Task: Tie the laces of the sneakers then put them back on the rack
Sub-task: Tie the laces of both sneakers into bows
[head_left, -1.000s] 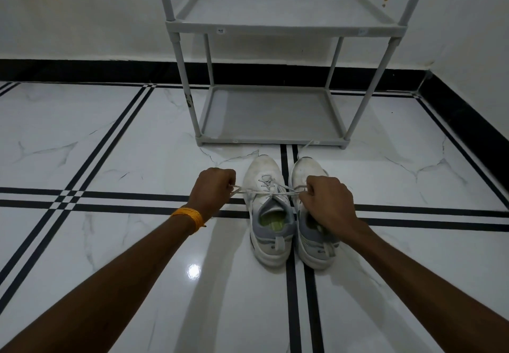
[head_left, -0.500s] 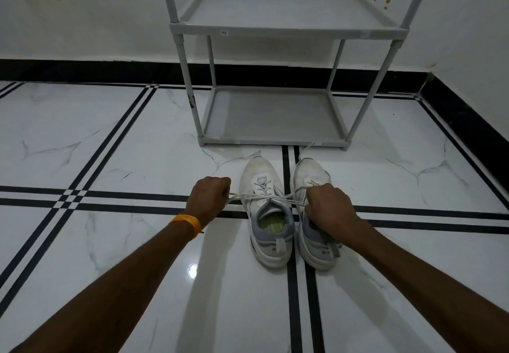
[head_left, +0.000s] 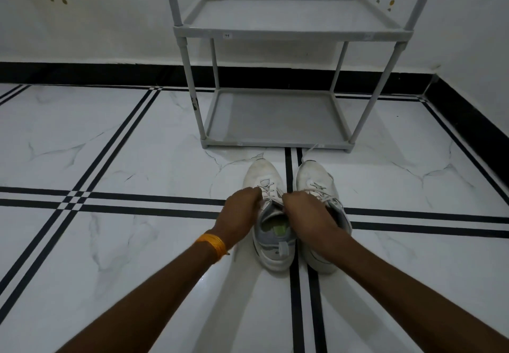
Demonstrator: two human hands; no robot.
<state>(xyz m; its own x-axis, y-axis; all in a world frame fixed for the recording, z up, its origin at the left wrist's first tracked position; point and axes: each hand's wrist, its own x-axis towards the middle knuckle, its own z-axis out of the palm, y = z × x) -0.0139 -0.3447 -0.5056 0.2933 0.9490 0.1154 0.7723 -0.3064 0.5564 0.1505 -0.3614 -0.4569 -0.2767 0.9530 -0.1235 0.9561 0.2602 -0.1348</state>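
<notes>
Two white sneakers stand side by side on the floor, toes toward the rack. The left sneaker (head_left: 263,176) has a grey collar and green insole. The right sneaker (head_left: 314,176) sits just beside it, its loose lace trailing toward the rack. My left hand (head_left: 241,212) and my right hand (head_left: 305,210) are closed close together over the left sneaker's tongue, each pinching an end of its lace (head_left: 268,191). The lace ends inside my fingers are hidden. The grey two-shelf rack (head_left: 275,139) stands just beyond the shoes, both shelves bare.
White marble floor tiles with black stripe lines (head_left: 137,198) spread all around. A white wall with a black skirting (head_left: 82,73) runs behind the rack and along the right side (head_left: 468,115). An orange band circles my left wrist (head_left: 212,243).
My hands were apart, pulling the lace taut sideways. Now they have come together over the left sneaker's tongue and the lace is slack between them.
</notes>
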